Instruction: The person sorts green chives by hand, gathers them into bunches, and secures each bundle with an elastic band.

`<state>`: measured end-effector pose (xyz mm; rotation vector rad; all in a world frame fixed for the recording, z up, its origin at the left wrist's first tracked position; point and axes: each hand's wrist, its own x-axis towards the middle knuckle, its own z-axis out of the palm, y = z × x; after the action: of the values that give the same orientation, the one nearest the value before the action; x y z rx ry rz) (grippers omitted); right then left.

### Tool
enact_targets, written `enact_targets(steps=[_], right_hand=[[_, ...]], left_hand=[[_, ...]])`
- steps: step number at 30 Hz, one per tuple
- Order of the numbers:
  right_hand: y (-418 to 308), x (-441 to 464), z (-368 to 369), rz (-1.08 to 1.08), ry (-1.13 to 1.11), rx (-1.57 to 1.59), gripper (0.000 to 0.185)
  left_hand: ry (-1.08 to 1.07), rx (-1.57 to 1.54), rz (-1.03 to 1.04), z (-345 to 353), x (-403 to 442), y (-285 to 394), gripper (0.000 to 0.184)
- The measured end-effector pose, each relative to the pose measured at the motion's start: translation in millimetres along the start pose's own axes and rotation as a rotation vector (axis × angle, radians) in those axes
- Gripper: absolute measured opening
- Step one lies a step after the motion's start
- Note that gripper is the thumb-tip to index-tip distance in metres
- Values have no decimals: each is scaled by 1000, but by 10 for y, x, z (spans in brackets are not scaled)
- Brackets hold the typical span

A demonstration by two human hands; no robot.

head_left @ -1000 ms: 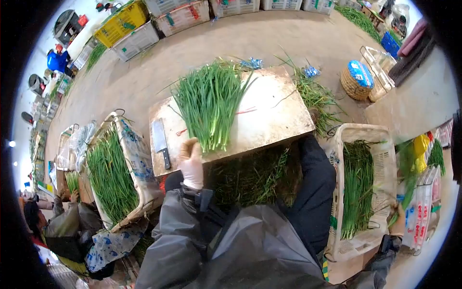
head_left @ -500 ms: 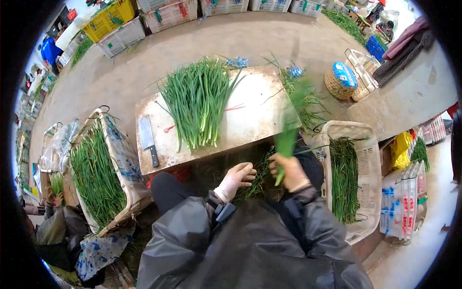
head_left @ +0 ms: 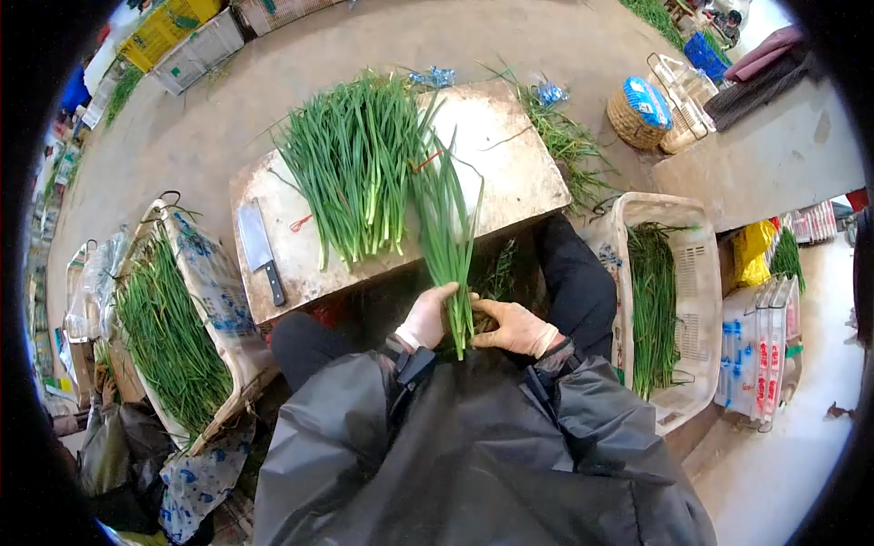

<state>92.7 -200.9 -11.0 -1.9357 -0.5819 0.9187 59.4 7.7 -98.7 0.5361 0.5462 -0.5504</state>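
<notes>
At six o'clock of the stained board [head_left: 496, 136], a chive bunch [head_left: 446, 238] is gripped in the left hand [head_left: 426, 318] and right hand [head_left: 519, 329]; a chive pile [head_left: 355, 168] is spread at ten, a cleaver [head_left: 256, 235] laid at nine. Chive-filled crates [head_left: 248, 375] are set at the room's nine and three.

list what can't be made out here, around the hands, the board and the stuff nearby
- Left hand's far fingers: head view, hidden behind the held stalks.
- Right hand's exact grip: head view, fingertips too small at the stalk ends.
- Board under the large green pile: head view, covered by it.
- Woven basket's contents: head view, hidden by its blue-and-white cover.
</notes>
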Motion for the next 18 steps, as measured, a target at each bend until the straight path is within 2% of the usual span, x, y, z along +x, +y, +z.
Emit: enact_targets(steps=[3,4,5,8,11,13,16,18], right_hand=[[69,6,23,-51,-6,-282,43],[61,5,69,-76,65,-318,31],[48,3,105,-93,81,-329,30],[12,18,214,-158,107,-356,26],[54,9,199,82,-170,-632,29],[253,24,194,296,-143,-812,28],[416,0,76,234,-37,-636,28],[502,7,58,250,79,-379,46]], left_hand=[[-5,-34,-11,52,-41,78,43],[-24,-72,-24,66,-70,99,39],[-44,-110,-34,82,-107,117,35],[11,55,100,180,-164,97,24],[52,196,162,41,-98,33,20],[127,158,87,-3,-74,78,19],[71,68,87,22,-117,117,22],[41,54,94,14,-101,104,25]])
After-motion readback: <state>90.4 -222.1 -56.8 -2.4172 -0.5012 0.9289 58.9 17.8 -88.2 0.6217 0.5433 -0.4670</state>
